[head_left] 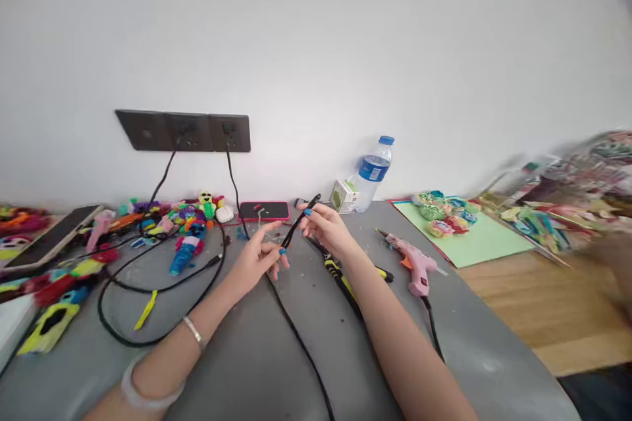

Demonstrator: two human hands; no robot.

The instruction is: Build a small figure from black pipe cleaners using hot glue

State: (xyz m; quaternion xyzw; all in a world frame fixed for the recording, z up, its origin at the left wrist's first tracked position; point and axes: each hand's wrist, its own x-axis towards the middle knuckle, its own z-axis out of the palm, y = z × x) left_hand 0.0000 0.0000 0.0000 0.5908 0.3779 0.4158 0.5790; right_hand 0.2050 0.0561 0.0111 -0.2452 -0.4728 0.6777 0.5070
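Between my two hands runs a black pipe cleaner [295,229], doubled over and slanting up to the right. My left hand [259,255] pinches its lower end between thumb and fingers. Higher up, the fingertips of my right hand [326,229] close on the upper part. Beneath my right forearm lie yellow-and-black pliers [343,283], partly covered. A black cable [299,335] passes under my left hand along the grey table [237,368]. Behind the hands, a phone with a pink edge [263,211] lies near the wall.
A pink glue gun [417,266] lies right of my arm. Behind stand a water bottle [374,174] and small box [344,197]. Colourful fuzzy figures [190,247] and looped cable [101,306] fill the left. Green paper [486,243] holds craft flowers; a blurred hand [612,263] shows far right.
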